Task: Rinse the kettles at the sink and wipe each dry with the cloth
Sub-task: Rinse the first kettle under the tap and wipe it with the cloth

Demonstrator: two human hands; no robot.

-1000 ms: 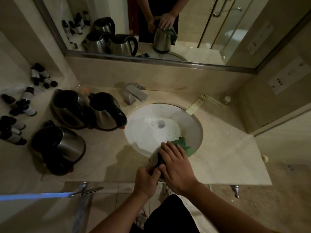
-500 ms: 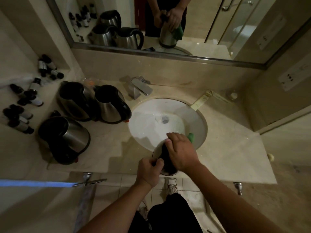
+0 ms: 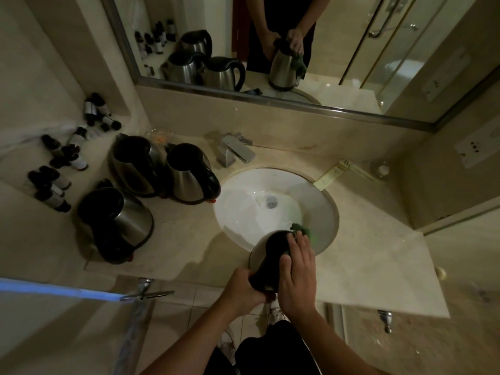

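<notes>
The left hand [image 3: 243,286] grips the handle of the kettle [image 3: 272,259], fingers curled round it, holding the kettle upright at the near rim of the sink [image 3: 243,185]. The right hand [image 3: 297,272] presses the green cloth [image 3: 304,230] against the kettle's far side, fingers extended over it. Recommended: keep the handle grip firm, sweep the cloth downward around the body, and rotate the kettle toward the wiping fingers.
</notes>
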